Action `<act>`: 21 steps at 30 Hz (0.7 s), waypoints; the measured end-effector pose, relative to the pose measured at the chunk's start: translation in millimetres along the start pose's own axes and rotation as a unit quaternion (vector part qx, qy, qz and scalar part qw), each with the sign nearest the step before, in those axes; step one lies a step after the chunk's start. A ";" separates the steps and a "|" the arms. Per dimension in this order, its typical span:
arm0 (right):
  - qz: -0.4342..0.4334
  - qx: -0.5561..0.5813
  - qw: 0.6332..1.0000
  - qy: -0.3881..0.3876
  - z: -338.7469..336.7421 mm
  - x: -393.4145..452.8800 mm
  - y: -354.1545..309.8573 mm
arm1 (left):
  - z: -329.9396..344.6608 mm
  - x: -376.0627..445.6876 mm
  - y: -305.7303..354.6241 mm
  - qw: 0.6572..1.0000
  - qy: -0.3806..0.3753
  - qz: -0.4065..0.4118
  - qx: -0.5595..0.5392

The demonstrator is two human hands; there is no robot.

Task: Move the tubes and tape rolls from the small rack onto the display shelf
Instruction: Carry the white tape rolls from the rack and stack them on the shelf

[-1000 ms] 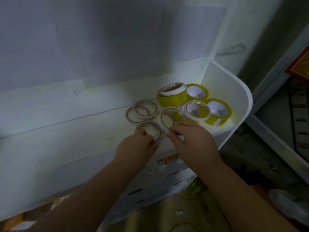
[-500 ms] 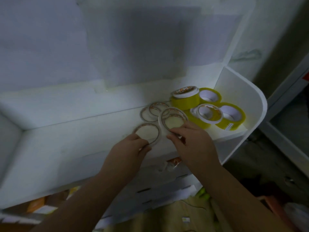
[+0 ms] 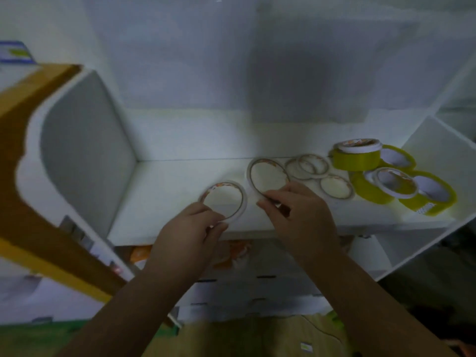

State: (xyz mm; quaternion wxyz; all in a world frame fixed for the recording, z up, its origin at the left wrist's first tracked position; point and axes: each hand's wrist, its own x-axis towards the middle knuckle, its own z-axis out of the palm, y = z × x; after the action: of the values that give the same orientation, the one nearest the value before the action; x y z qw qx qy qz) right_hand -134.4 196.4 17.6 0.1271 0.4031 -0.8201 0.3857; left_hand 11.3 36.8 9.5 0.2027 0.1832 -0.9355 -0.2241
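My left hand (image 3: 185, 235) pinches the near rim of a thin white tape roll (image 3: 238, 194) just over the front of the white display shelf (image 3: 164, 191). My right hand (image 3: 298, 215) grips a second thin white tape roll (image 3: 253, 168), tilted up on edge. Three more thin rolls (image 3: 306, 164) lie flat further right. Beyond them sit several yellow tape rolls (image 3: 358, 159), two with a white roll on top. No tubes show.
The shelf's left side panel (image 3: 85, 150) and right side panel (image 3: 438, 150) close in the compartment. A brown cardboard box (image 3: 28, 176) leans at the left. Orange packets (image 3: 231, 251) lie on the level below.
Both hands have drawn apart and shifted left with their thin rolls, away from the pile. The camera view has swung left, bringing the shelf's left panel and the box into sight.
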 end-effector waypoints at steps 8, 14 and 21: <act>-0.032 0.007 0.999 -0.027 37.3 -46.7 -94.4 | -69.0 -95.7 -50.7 0.998 0.050 -0.038 -0.019; -0.055 0.019 0.995 -0.083 66.1 -88.2 -172.6 | -119.4 -165.4 -93.9 0.995 0.070 -0.073 -0.017; -0.091 0.032 0.986 -0.132 122.4 -129.5 -261.5 | -173.3 -237.0 -160.7 0.986 0.101 -0.131 0.012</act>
State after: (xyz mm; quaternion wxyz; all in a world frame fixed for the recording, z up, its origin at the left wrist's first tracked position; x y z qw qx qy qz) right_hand 159.9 80.8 6.9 0.0389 0.5278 -0.7765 0.3420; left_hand 333.4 -54.0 1.4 0.2631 0.3284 -0.8806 -0.2178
